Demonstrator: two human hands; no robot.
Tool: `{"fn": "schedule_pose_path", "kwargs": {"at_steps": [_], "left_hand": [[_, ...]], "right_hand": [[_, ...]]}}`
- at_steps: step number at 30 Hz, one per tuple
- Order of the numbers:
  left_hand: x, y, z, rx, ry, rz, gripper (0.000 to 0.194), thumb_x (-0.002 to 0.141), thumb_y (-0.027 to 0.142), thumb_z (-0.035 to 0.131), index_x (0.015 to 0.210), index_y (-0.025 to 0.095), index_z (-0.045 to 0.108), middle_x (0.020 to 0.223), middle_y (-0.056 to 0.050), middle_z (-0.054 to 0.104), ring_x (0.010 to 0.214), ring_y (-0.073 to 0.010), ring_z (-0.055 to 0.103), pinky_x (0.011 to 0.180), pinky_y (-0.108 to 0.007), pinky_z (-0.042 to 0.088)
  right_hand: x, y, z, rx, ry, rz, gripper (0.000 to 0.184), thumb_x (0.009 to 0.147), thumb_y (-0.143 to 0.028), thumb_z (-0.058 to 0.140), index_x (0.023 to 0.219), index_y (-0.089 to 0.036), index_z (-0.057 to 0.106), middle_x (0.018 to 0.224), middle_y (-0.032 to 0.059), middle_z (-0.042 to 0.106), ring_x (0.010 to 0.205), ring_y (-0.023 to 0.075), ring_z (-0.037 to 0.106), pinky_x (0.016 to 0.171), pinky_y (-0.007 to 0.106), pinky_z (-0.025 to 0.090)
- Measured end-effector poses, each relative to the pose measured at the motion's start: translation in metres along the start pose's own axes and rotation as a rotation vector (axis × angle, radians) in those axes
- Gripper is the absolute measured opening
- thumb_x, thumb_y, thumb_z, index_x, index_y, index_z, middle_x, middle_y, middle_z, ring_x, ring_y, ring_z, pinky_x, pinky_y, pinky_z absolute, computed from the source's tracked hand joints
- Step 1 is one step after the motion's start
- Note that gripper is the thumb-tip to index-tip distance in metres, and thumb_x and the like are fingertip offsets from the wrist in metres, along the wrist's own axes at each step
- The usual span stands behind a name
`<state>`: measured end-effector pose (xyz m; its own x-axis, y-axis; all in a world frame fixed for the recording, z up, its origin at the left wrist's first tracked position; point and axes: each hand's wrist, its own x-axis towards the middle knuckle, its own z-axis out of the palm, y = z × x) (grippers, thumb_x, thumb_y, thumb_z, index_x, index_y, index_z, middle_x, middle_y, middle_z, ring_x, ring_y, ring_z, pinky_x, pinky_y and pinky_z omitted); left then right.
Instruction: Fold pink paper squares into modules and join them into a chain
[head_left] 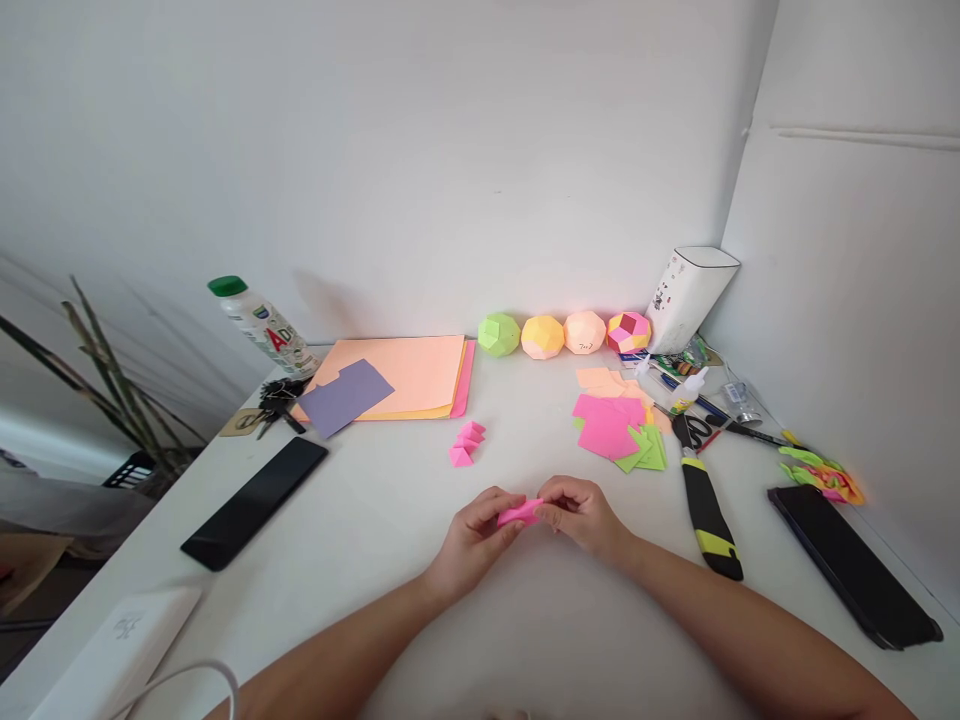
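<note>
My left hand (476, 535) and my right hand (581, 515) meet at the middle of the white table (390, 520). Both pinch a small folded pink paper piece (520, 514) between their fingertips, just above the tabletop. A few folded pink paper units (467, 443) lie a little beyond my hands. To the right lies a loose pile of pink, green and orange paper squares (619, 425).
Four paper balls (562, 334) line the wall. Orange sheets with a purple card (390, 385), keys, a bottle (262, 325) and a black phone (255, 500) lie left. Scissors, a utility knife (709, 520), glue, pens, a white box (686, 295) and a dark tablet (851, 565) lie right.
</note>
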<state>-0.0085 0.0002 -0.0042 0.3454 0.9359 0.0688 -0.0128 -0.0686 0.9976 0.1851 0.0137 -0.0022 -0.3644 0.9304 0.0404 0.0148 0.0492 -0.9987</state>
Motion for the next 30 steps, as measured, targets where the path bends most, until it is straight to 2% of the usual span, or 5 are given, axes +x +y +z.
{"fn": "schedule_pose_path", "kwargs": {"at_steps": [5, 9, 13, 17, 30], "left_hand": [[-0.0007, 0.0018, 0.0002, 0.054, -0.004, 0.023, 0.026, 0.083, 0.037, 0.057, 0.102, 0.022, 0.067, 0.081, -0.003, 0.054, 0.073, -0.0153, 0.053, 0.066, -0.029, 0.047], [-0.0023, 0.0052, 0.0016, 0.198, -0.025, 0.048, 0.027, 0.087, 0.037, 0.051, 0.102, 0.022, 0.068, 0.078, -0.003, 0.054, 0.070, -0.0147, 0.053, 0.064, -0.028, 0.047], [-0.0032, 0.0069, 0.0023, 0.300, -0.045, 0.078, 0.025, 0.088, 0.032, 0.049, 0.101, 0.023, 0.069, 0.075, -0.002, 0.053, 0.068, -0.0139, 0.052, 0.063, -0.026, 0.046], [-0.0033, 0.0052, 0.0019, 0.311, -0.046, 0.076, 0.026, 0.089, 0.030, 0.048, 0.103, 0.024, 0.069, 0.075, -0.002, 0.053, 0.067, -0.0136, 0.052, 0.062, -0.026, 0.046], [-0.0027, 0.0091, 0.0033, 0.327, -0.034, 0.102, 0.024, 0.087, 0.027, 0.049, 0.099, 0.024, 0.070, 0.075, -0.003, 0.055, 0.066, -0.0135, 0.054, 0.060, -0.025, 0.046]], "right_hand": [[0.0006, -0.0035, 0.0017, -0.043, 0.041, -0.069, 0.021, 0.078, -0.035, 0.065, 0.067, -0.018, 0.062, 0.065, -0.0001, 0.053, 0.054, 0.0109, 0.045, 0.050, 0.025, 0.038], [-0.0001, -0.0031, 0.0018, -0.046, 0.053, -0.089, 0.020, 0.078, -0.035, 0.065, 0.069, -0.018, 0.064, 0.065, 0.0008, 0.055, 0.055, 0.0120, 0.046, 0.052, 0.026, 0.040], [-0.0013, 0.0005, 0.0023, 0.021, 0.072, -0.038, 0.020, 0.076, -0.035, 0.068, 0.068, -0.018, 0.062, 0.064, -0.0004, 0.054, 0.055, 0.0117, 0.046, 0.052, 0.026, 0.039], [-0.0013, 0.0019, 0.0026, 0.129, 0.088, 0.066, 0.021, 0.072, -0.035, 0.071, 0.078, -0.018, 0.060, 0.062, -0.0028, 0.053, 0.054, 0.0105, 0.046, 0.050, 0.024, 0.040], [0.0015, -0.0011, 0.0007, 0.074, 0.024, -0.009, 0.018, 0.074, -0.034, 0.069, 0.071, -0.018, 0.063, 0.067, -0.0005, 0.054, 0.055, 0.0105, 0.045, 0.051, 0.025, 0.039]]}}
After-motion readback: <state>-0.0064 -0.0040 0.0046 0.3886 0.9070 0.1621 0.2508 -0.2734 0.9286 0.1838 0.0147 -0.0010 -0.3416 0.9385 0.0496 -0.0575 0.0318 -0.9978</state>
